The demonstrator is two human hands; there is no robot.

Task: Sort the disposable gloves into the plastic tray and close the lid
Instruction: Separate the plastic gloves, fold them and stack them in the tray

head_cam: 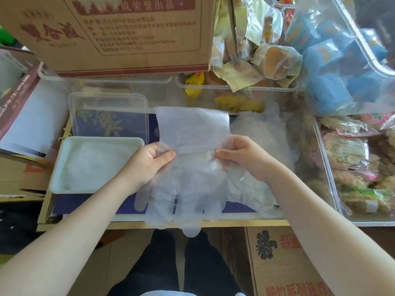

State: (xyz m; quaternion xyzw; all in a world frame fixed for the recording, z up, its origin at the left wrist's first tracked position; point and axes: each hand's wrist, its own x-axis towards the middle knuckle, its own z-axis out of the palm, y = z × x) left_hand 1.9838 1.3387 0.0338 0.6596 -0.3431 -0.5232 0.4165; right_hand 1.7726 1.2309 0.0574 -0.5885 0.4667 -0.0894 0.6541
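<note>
Both the left hand (149, 162) and right hand (241, 158) pinch a clear disposable glove (192, 167) beside the white tray (64, 167).

Bare forearms (320, 210), dark trousers (171, 263), pale shirt hem (158, 293).

Printed cardboard box (119, 33) at the back, snack packets (265, 50) piled right, another carton (284, 263) on the floor, daylight

Cardboard box (119, 33): top cut off by frame; small print blurred.
Tray (96, 165): contents indistinct.
Bag of blue packets (342, 60): right side cropped.
</note>
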